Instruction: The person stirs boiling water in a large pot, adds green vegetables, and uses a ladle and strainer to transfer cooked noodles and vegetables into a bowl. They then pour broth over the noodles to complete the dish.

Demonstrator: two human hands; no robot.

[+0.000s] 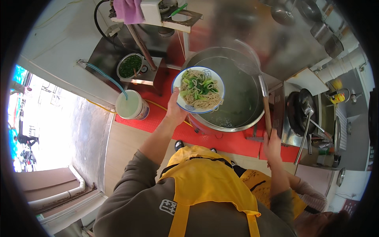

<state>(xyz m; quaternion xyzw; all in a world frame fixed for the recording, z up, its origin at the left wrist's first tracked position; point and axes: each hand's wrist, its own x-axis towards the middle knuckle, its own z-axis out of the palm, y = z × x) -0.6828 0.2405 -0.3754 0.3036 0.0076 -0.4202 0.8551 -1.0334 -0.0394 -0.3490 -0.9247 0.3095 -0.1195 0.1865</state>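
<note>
My left hand [176,110] grips the near left rim of a white bowl with a blue edge [177,80]. Thin noodles [204,101] and leafy greens [205,86] fill it, and a few strands hang over its right rim. The bowl is above the left side of a large steel pot [234,129] of cloudy liquid. In my right hand [272,145] is the wooden handle of a long skimmer [266,111]. Its metal head [247,60], blurred, is over the pot's far right side. I cannot tell whether the head touches the liquid.
On the left, a bowl of chopped greens [130,65] stands on a steel box, and a hose runs into a white bucket [128,104]. Woks [299,111] and ladles occupy the stove at right. Another person in a yellow apron [260,185] is close on my right.
</note>
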